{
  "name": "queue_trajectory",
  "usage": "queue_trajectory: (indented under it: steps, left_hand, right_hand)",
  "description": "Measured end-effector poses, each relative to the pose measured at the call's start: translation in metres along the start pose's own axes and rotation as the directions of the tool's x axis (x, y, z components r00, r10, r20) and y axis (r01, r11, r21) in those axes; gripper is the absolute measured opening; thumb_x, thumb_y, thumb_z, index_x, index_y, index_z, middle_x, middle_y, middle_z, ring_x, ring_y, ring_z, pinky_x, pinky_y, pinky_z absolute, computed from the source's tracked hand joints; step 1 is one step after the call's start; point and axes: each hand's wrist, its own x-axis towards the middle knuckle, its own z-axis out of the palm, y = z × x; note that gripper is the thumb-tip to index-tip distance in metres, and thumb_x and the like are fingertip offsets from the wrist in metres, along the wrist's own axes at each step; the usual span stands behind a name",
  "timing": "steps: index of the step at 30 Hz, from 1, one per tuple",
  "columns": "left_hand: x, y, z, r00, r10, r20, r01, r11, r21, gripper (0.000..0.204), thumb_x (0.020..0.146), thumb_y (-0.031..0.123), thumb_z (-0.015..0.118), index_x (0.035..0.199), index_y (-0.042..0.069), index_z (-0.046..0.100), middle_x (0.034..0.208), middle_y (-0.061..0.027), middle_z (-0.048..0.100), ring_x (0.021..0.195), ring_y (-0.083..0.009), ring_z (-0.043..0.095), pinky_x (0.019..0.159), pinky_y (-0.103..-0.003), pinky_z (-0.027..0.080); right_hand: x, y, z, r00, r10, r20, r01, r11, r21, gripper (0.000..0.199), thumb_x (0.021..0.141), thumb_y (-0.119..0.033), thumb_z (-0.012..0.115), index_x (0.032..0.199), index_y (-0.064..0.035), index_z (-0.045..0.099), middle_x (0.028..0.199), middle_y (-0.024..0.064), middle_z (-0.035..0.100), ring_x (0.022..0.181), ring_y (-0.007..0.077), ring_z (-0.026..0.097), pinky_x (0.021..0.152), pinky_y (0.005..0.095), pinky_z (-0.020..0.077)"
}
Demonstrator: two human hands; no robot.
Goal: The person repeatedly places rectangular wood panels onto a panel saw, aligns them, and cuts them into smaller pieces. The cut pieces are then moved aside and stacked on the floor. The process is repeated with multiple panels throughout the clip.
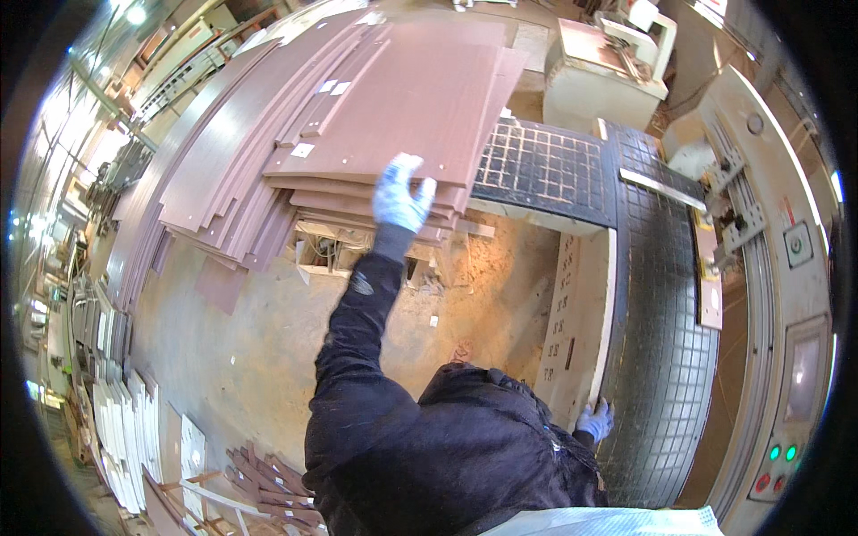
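Two gloved hands are at work. The left hand point(402, 198) reaches out to the near edge of the top panel point(407, 98) on a stack point(295, 192) of reddish-brown boards, fingers curled over that edge and thumb hidden beneath, so it appears to have hold of it. The right hand point(594, 420) is low at the person's side, closed round the lower corner of a pale drilled board point(579, 313) that stands on edge against the dark gridded machine bed point(661, 295).

The top panel lies flat, its long axis running away from the person toward the upper left, its near short edge facing the hand. The pale board stands with its long axis upright in the picture.

Risks, as I judge them: held at one edge only, the panel could swing or drag neighbours off the uneven stack; the leaning board, held by one corner, could tip onto the sawdust-strewn floor point(268, 348)
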Motion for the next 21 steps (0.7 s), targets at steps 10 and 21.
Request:
queue_trajectory:
  steps: [10, 21]
  left_hand:
    - [0.145, -0.279, -0.015, 0.689, -0.700, 0.189, 0.459, 0.623, 0.633, 0.068, 0.074, 0.054, 0.064, 0.127, 0.014, 0.051, 0.129, -0.0124, 0.052, 0.118, -0.0308, 0.051, 0.099, -0.044, 0.041]
    - [0.153, -0.272, 0.037, 0.595, -0.670, 0.443, 0.474, 0.739, 0.479, 0.070, 0.068, 0.056, 0.070, 0.112, 0.003, 0.056, 0.106, -0.0157, 0.064, 0.099, -0.0295, 0.061, 0.087, -0.038, 0.047]
  right_hand:
    - [0.012, -0.037, 0.012, 0.960, 0.273, -0.062, -0.273, 0.962, 0.011, 0.050, 0.074, -0.024, 0.068, 0.121, -0.0196, 0.053, 0.134, 0.0158, 0.045, 0.126, 0.0310, 0.039, 0.103, 0.0428, 0.0337]
    - [0.013, -0.040, 0.019, 0.943, 0.330, -0.039, -0.331, 0.943, -0.020, 0.060, 0.069, -0.021, 0.070, 0.124, -0.0134, 0.047, 0.135, 0.0170, 0.042, 0.128, 0.0326, 0.037, 0.104, 0.0420, 0.0335]
